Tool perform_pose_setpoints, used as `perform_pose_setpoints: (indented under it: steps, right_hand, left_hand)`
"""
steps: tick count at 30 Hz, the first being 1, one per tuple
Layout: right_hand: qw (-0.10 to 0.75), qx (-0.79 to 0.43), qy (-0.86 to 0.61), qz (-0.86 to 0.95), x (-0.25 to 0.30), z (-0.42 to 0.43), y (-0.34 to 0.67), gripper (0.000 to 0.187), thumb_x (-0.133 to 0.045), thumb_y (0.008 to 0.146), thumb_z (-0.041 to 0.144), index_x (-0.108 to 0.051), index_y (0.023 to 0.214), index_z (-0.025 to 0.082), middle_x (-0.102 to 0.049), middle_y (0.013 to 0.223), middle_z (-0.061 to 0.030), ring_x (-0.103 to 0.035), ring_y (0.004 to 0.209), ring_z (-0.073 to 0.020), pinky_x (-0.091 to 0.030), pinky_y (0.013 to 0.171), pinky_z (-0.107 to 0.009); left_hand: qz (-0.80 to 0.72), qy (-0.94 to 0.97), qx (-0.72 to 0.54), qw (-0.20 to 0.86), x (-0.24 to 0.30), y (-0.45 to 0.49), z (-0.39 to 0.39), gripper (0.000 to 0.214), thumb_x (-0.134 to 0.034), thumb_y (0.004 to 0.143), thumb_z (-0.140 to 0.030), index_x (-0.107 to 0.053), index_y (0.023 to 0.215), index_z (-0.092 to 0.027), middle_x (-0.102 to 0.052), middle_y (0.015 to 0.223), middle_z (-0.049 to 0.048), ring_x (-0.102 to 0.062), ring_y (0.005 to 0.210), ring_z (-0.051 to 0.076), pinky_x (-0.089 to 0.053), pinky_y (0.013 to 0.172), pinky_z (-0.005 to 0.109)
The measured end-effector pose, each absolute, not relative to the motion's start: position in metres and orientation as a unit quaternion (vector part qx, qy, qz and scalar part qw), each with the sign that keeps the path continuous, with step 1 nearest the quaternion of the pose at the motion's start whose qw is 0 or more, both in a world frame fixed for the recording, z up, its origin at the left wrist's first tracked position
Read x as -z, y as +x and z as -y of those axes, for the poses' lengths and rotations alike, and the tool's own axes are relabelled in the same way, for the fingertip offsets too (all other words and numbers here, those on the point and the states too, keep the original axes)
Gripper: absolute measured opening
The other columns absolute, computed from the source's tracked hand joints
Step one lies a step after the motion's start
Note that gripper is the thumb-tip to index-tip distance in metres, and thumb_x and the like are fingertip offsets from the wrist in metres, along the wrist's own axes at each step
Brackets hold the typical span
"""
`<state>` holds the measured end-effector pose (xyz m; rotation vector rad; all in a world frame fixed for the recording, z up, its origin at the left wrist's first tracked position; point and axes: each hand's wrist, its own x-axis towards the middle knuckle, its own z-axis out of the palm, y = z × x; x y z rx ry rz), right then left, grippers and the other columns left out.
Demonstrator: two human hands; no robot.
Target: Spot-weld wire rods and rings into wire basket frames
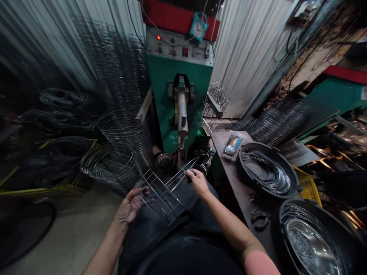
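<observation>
Both my hands hold a flat welded wire rack (162, 198) over my lap, tilted across my dark trousers (172, 244). My left hand (130, 206) grips its near left side, with the fingers curled around the wires. My right hand (197, 182) pinches the wires at its far right corner, close to the edge of a dark metal workbench (226, 152). On that bench, a black round tub (266, 172) holds bent wire rings. A second black tub (312, 236) with a steel bowl and wire sits near my right elbow.
A green spot-welding machine (179, 88) with a red-lit control panel stands straight ahead. Stacks of wire rings (123, 141) lean at left, with more (275, 122) behind the bench. Pliers (259, 219) and a plastic packet (232, 145) lie on the bench. Dark coils fill a yellow crate (54, 160).
</observation>
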<state>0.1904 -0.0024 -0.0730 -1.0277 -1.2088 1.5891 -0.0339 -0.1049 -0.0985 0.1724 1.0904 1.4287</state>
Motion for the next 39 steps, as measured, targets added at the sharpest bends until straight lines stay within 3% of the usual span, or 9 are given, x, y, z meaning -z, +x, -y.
perform_pose_setpoints:
  steps: [5,9,13,18,39]
  right_hand:
    - [0.440,-0.651,-0.415,0.458,0.080,0.006,0.184,0.031,-0.064,0.067,0.046,-0.056,0.063,0.017,-0.052,0.056,0.0034,-0.045,0.049,-0.0078,-0.035,0.048,-0.022]
    - [0.446,-0.642,-0.416,0.465,0.083,0.006,0.184,0.029,-0.062,0.069,0.044,-0.056,0.063,0.017,-0.052,0.055,0.0034,-0.046,0.050,-0.0082,-0.036,0.050,-0.022]
    - [0.449,-0.646,-0.409,0.462,0.082,0.006,0.181,0.027,-0.061,0.070,0.043,-0.056,0.064,0.017,-0.052,0.054,0.0035,-0.046,0.050,-0.0087,-0.036,0.050,-0.022]
    - [0.462,-0.637,-0.424,0.449,0.076,0.002,0.178,0.029,-0.062,0.067,0.045,-0.053,0.060,0.018,-0.050,0.053,0.0036,-0.046,0.050,-0.0090,-0.039,0.050,-0.023]
    - [0.499,-0.625,-0.405,0.444,0.079,-0.051,0.165,0.025,-0.059,0.071,0.041,-0.051,0.062,0.019,-0.048,0.054,0.0046,-0.045,0.050,-0.0091,-0.038,0.050,-0.023]
  left_hand:
    - [-0.532,0.031,-0.615,0.581,0.110,-0.035,0.108,0.024,-0.063,0.062,-0.024,-0.058,0.085,-0.018,-0.066,0.084,0.0069,-0.061,0.088,0.025,-0.051,0.073,0.045]
    - [-0.605,0.092,-0.636,0.469,0.113,-0.013,0.134,0.040,-0.069,0.063,-0.040,-0.058,0.098,-0.022,-0.063,0.100,0.0035,-0.055,0.102,0.022,-0.048,0.078,0.035]
    - [-0.572,0.122,-0.623,0.519,0.103,0.020,0.155,0.052,-0.073,0.060,-0.043,-0.055,0.103,-0.020,-0.063,0.091,0.0029,-0.059,0.084,0.019,-0.049,0.069,0.031]
    - [-0.529,0.085,-0.646,0.543,0.092,0.040,0.138,0.048,-0.075,0.060,-0.039,-0.051,0.097,-0.020,-0.056,0.067,-0.0049,-0.052,0.055,0.011,-0.050,0.055,0.028]
    - [-0.536,0.091,-0.676,0.497,0.094,0.044,0.084,0.044,-0.073,0.059,-0.044,-0.055,0.090,-0.020,-0.058,0.077,-0.0005,-0.055,0.065,0.013,-0.046,0.050,0.023]
